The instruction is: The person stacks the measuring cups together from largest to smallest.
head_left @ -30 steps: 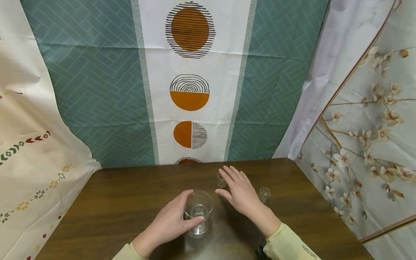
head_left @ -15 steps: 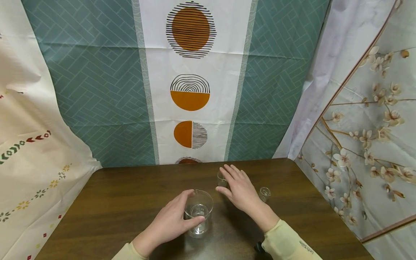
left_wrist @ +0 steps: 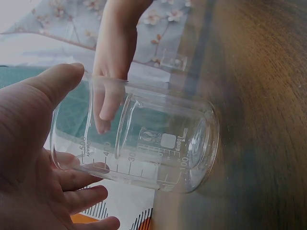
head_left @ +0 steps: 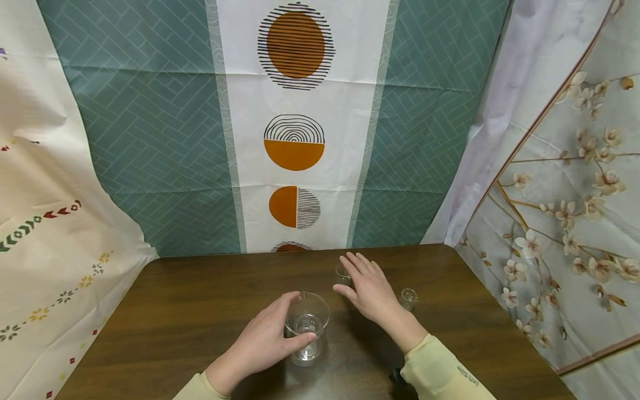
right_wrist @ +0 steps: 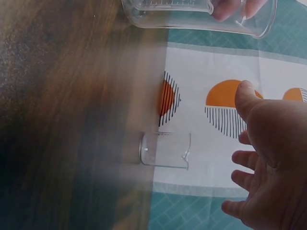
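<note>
The left hand [head_left: 267,339] has its grip curved round the upper part of a large graduated glass beaker [head_left: 324,328], which stands upright on the wooden surface [head_left: 200,311]; its thumb is at the rim. A smaller glass beaker [left_wrist: 158,139] stands inside it. The right hand [head_left: 367,289] has a released grip, fingers spread and holding nothing, raised above the surface. Beyond its thumb and fingers, partly hidden by them in the head view, is a small glass beaker [right_wrist: 165,150], upright and apart from the hand. A tiny spouted beaker [head_left: 408,296] stands to the right, its lower part blocked by the right wrist. A teal and white cloth [head_left: 165,139] with orange circles hangs behind, a flowered cloth [head_left: 560,239] on the right, a cream patterned cloth [head_left: 60,183] on the left.
</note>
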`<state>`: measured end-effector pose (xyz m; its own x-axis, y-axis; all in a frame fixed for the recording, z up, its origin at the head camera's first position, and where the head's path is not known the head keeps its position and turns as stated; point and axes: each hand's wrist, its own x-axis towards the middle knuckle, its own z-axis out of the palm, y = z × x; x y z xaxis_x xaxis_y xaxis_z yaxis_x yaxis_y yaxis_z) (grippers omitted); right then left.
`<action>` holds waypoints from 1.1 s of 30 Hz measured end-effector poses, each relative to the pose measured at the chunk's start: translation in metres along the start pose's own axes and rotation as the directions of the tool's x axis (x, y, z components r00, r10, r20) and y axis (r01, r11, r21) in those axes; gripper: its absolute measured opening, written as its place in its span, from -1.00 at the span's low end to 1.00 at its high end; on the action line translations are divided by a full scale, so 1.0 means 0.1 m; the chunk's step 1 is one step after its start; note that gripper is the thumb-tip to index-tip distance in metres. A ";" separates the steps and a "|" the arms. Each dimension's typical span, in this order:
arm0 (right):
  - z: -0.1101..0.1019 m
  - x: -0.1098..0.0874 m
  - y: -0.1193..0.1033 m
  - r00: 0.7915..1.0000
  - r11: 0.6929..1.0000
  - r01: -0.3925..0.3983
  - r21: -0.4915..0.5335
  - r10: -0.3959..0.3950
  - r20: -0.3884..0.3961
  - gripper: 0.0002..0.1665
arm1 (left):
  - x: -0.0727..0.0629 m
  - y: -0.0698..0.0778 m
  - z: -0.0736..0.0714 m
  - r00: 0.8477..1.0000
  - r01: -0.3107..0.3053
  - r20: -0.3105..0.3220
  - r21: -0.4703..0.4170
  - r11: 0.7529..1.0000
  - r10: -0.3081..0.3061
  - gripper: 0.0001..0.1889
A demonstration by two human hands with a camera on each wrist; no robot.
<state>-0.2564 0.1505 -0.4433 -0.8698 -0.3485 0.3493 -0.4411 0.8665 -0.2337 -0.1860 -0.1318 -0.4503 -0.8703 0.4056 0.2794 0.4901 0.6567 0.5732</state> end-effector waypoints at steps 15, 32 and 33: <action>0.02 0.07 0.06 1.000 1.000 -0.009 -0.018 0.009 0.001 -0.06 | 0.00 0.01 -0.02 1.000 0.014 0.018 -0.010 1.000 -0.014 0.00; 0.05 0.15 0.11 0.998 0.998 -0.053 -0.036 0.054 0.036 -0.04 | -0.02 -0.15 0.08 0.996 -0.077 -0.047 -0.005 0.997 0.077 -0.01; 0.05 0.16 0.12 0.998 0.998 -0.057 -0.036 0.059 0.038 -0.04 | -0.02 -0.12 0.07 0.997 -0.068 -0.037 -0.003 0.998 0.068 -0.01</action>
<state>-0.2763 0.1535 -0.4448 -0.9019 -0.3103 0.3005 -0.3822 0.8975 -0.2202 -0.1899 -0.1365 -0.4632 -0.8364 0.4250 0.3461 0.5477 0.6260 0.5551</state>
